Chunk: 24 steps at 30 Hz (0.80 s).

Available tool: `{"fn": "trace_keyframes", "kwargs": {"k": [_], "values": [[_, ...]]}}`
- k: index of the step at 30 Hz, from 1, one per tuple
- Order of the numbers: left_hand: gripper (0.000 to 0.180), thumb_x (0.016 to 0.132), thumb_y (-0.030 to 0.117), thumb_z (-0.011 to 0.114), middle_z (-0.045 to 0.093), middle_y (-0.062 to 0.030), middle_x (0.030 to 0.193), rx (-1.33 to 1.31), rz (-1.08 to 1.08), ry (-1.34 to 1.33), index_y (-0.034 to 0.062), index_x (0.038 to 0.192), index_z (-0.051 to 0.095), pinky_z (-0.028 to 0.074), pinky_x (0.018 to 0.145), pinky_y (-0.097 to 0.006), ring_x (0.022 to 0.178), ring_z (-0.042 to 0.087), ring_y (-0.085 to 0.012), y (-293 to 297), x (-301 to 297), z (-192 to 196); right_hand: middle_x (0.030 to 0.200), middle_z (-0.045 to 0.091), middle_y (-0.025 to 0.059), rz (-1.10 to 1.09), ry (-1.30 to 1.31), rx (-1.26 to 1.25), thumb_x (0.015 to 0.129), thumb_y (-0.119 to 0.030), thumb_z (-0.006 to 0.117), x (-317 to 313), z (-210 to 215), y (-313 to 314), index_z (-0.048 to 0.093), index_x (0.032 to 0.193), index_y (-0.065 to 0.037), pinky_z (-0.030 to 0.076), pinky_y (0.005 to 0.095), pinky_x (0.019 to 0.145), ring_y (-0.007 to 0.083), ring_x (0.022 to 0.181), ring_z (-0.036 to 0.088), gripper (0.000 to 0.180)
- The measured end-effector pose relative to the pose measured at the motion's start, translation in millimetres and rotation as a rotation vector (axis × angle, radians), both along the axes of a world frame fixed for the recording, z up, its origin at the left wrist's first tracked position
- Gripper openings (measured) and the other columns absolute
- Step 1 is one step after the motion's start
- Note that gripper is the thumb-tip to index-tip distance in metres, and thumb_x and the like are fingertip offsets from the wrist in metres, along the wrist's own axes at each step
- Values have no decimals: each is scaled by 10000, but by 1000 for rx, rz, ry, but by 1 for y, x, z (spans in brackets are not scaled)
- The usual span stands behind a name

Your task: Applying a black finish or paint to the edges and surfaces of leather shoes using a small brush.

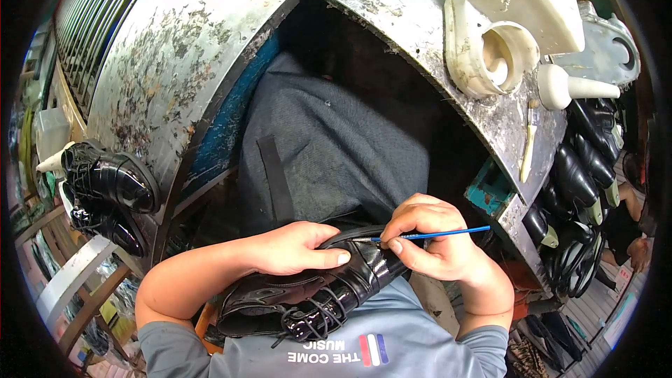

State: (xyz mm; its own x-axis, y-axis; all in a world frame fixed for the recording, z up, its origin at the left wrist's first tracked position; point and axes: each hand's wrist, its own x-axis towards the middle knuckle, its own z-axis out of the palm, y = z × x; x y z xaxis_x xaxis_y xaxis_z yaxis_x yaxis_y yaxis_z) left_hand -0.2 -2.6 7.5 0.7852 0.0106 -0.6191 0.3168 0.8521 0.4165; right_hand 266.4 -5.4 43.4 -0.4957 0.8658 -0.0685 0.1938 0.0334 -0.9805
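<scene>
Clamping black shoe [371, 264] at its sole edge: left hand [304, 246]. Right hand [437, 241] grip pinched on thin blue tool [462, 231], tip at sole. Shoe's just before grey shirt [420, 329]. Tabletop [175, 63] edges clear both hands; open room ahead over dark apron [322, 140].

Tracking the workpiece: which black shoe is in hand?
The laced shoe in front of the grey shirt, clasped by the left hand; the far-left shoes and far-right shoes sit apart, unheld.
</scene>
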Motion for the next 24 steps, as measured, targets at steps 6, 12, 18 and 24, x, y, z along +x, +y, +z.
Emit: {"fn": "trace_keyframes", "kwargs": {"k": [6, 12, 18, 24], "values": [[381, 1020, 322, 614, 668, -34, 999, 34, -8, 13, -18, 1191, 614, 497, 864, -292, 927, 581, -98, -4, -2, -4, 793, 689, 97, 12, -40, 31, 790, -52, 725, 1, 3, 3, 700, 865, -35, 510, 377, 691, 278, 723, 648, 81], [396, 1014, 338, 621, 675, -40, 1003, 34, -19, 20, -24, 1174, 621, 495, 872, -294, 934, 581, -100, -4, -2, -5, 778, 678, 103, -4, -37, 44, 774, -40, 721, 3, 5, 2, 695, 854, -37, 512, 382, 686, 287, 717, 644, 85], [402, 1014, 347, 619, 675, -42, 1001, 40, -9, 10, -26, 1163, 623, 496, 869, -292, 931, 579, -99, -4, -2, -6, 755, 660, 95, 23, -94, 106, 763, -48, 724, 5, 10, 6, 698, 850, -51, 513, 391, 688, 291, 725, 650, 91], [417, 1020, 311, 613, 668, -46, 1082, 10, -41, 12, -36, 1248, 582, 489, 915, -293, 994, 579, -102, -2, -4, -7, 764, 661, 78, 53, -125, 154, 746, -67, 739, 6, 13, 7, 702, 868, -77, 506, 389, 691, 279, 740, 653, 128]]}}
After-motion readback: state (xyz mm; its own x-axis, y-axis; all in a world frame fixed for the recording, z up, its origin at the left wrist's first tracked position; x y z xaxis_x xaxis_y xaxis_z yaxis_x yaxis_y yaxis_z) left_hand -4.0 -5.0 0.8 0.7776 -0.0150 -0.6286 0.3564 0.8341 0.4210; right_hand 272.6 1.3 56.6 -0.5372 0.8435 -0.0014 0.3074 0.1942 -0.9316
